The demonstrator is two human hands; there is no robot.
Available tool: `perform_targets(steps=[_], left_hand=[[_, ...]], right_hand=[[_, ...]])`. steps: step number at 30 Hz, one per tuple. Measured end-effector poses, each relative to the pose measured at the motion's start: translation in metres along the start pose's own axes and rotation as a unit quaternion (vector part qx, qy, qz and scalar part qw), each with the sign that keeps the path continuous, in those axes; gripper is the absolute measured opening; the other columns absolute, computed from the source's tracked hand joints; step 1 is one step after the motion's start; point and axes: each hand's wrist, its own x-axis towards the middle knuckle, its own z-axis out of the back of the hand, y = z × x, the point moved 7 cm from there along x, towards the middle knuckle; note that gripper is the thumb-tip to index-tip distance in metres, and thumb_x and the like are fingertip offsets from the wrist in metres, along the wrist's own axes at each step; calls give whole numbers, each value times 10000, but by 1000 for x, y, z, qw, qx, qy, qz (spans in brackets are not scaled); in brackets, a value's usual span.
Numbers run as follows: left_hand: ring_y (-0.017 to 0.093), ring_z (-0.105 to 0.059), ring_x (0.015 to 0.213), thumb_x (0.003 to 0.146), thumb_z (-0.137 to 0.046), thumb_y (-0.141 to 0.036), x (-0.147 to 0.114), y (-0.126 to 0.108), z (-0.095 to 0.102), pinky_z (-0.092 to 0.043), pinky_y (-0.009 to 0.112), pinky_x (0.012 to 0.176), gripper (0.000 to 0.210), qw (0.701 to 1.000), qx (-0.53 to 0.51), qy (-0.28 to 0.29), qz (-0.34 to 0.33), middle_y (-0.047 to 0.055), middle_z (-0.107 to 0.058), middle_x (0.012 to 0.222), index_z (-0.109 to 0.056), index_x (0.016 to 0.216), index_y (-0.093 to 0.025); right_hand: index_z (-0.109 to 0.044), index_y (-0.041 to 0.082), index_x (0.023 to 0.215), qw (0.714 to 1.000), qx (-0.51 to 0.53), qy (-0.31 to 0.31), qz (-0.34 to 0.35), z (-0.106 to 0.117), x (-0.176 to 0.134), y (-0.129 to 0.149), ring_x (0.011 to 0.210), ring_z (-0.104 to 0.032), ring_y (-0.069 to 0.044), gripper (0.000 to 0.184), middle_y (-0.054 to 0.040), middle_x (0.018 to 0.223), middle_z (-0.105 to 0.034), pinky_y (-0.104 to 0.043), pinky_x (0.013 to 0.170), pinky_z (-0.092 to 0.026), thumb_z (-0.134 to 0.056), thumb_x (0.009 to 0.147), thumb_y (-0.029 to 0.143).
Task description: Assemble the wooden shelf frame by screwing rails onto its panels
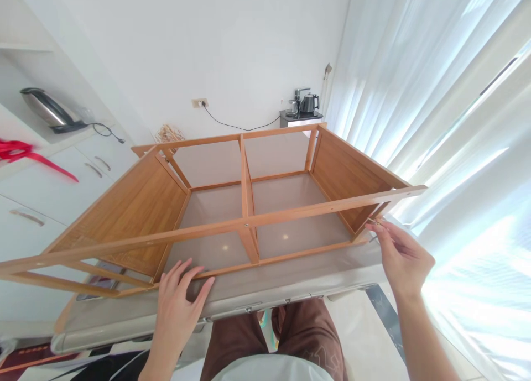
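A wooden rack frame (286, 215) with a middle divider and brown side panels lies on a grey-covered table. My left hand (178, 292) rests at the frame's near lower rail, left of the divider, its fingers spread and touching the wood. At the frame's near right corner, my right hand (404, 256) is closed in a pinch. Between its thumb and fingertips is a thin metal piece (372, 221), too small to tell whether it is a screw or a hex key. The right side panel (352, 173) stands just beyond that hand.
The grey table edge (290, 292) runs close before my legs. White curtains (468, 121) hang at the right. A black kettle (310, 103) sits on a small stand at the back. Another kettle (47, 107) stands on the left cabinet, near a red ribbon (20, 150).
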Motion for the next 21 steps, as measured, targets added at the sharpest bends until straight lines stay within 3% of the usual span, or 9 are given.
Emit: perform_targets(steps=[4, 6, 10, 16, 18, 21], left_hand=[[300, -619, 1119, 889, -698, -237, 11, -53, 32, -491, 535, 1019, 235, 995, -52, -68, -52, 108, -660, 1170, -639, 1116, -249], [252, -648, 1019, 866, -698, -111, 18, -96, 44, -529, 465, 950, 257, 984, -105, -79, -124, 83, -676, 1084, -659, 1079, -249], [220, -651, 1053, 823, -673, 21, 34, -189, 61, -562, 398, 929, 329, 937, -220, -58, -267, 79, -672, 1077, -679, 1049, -217], [219, -605, 1173, 851, -723, -137, 84, -309, 93, -523, 415, 1071, 287, 876, -253, -22, -410, 51, -688, 1163, -660, 1111, -242], [210, -575, 1249, 911, -664, -186, 112, -344, 92, -494, 397, 1111, 326, 878, -213, 19, -429, 60, -644, 1313, -610, 1228, -242], [224, -473, 1399, 973, -584, -266, 155, -386, 73, -436, 432, 1174, 426, 884, -143, 93, -436, 68, -517, 1506, -502, 1391, -242]], right_hand=[[-783, 202, 1031, 997, -46, 11, 53, 12, -1, 22, 1028, -749, -269, 249, -67, 1002, -794, -446, 1013, -567, -727, 883, 394], [-780, 216, 1040, 994, -80, -9, 77, 23, 0, 37, 982, -761, -255, 221, -50, 965, -797, -415, 952, -592, -702, 908, 374], [-781, 243, 1017, 981, -134, -51, 128, 43, 10, 70, 872, -775, -213, 149, -13, 877, -799, -323, 822, -608, -723, 900, 315], [-759, 240, 1034, 968, -174, -54, 170, 49, 31, 94, 721, -763, -145, 138, 26, 816, -790, -213, 570, -569, -694, 921, 287], [-755, 240, 1028, 971, -162, -40, 171, 46, 34, 94, 682, -756, -130, 131, 39, 788, -780, -199, 563, -569, -686, 926, 284], [-751, 241, 1033, 977, -143, -34, 156, 43, 36, 88, 667, -750, -114, 130, 44, 820, -783, -181, 564, -568, -680, 929, 277]])
